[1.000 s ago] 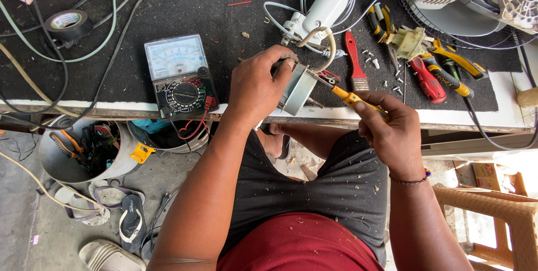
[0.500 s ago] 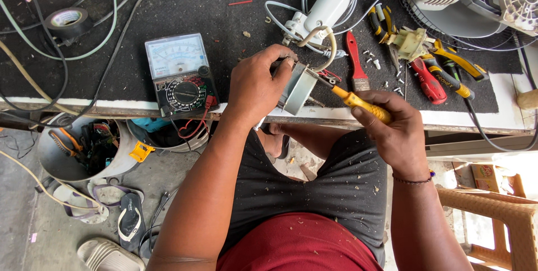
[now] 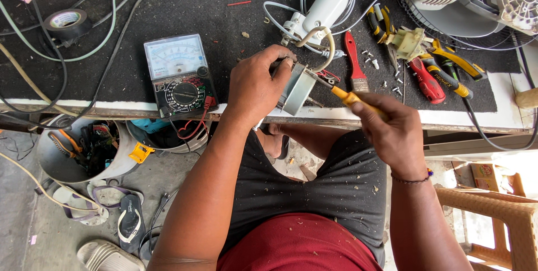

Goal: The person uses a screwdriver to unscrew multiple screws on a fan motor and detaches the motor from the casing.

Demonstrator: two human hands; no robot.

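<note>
Your left hand [image 3: 255, 89] wraps a small grey metal motor block [image 3: 296, 89] at the counter's [image 3: 507, 115] near edge, grip pressed round its top. Your right hand [image 3: 392, 131] closes on a yellow-handled screwdriver [image 3: 344, 96], tip set against the block's right face. Judged from this: block already out of its housing, wires attached at 12 o'clock to the white fan neck [image 3: 330, 2]; loose screws [image 3: 386, 75] lie at 2 o'clock, so disassembly looks partway through.

Surface: black mat over white counter. Analog multimeter [image 3: 179, 75] at 9 o'clock of the block, tape roll [image 3: 66, 23] far at 10, red brush [image 3: 354, 61] and pliers [image 3: 448, 69] at 2–3. Below: concrete floor, bucket of tools [image 3: 84, 150], sandals [image 3: 129, 220], plastic chair [image 3: 493, 215] at 4.
</note>
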